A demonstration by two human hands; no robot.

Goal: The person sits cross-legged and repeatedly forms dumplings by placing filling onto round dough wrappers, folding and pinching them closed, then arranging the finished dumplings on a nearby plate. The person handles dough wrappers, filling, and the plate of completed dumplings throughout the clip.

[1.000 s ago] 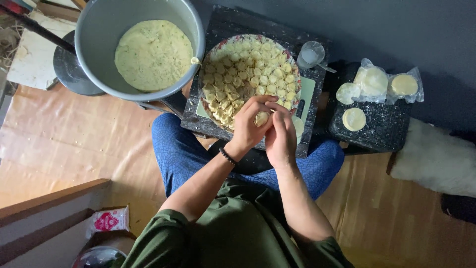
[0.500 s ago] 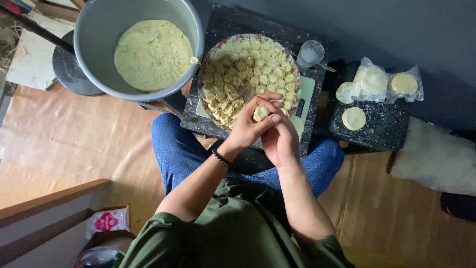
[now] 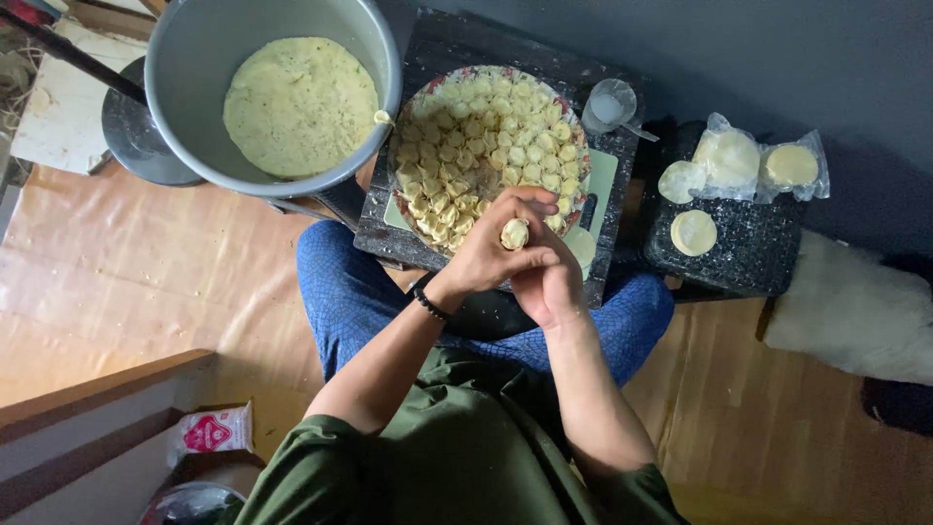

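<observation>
The left hand (image 3: 483, 255) and right hand (image 3: 546, 275) are pressing together just below the plate of dumplings (image 3: 491, 146), both closing around one small dumpling (image 3: 514, 233). Only the dumpling's top is showing; its lower half is sitting hidden between the curled fingers. The plate's near rim is disappearing behind the hands. Left of the plate, a grey bowl of pale filling (image 3: 299, 105) is running partly past the picture's top edge.
</observation>
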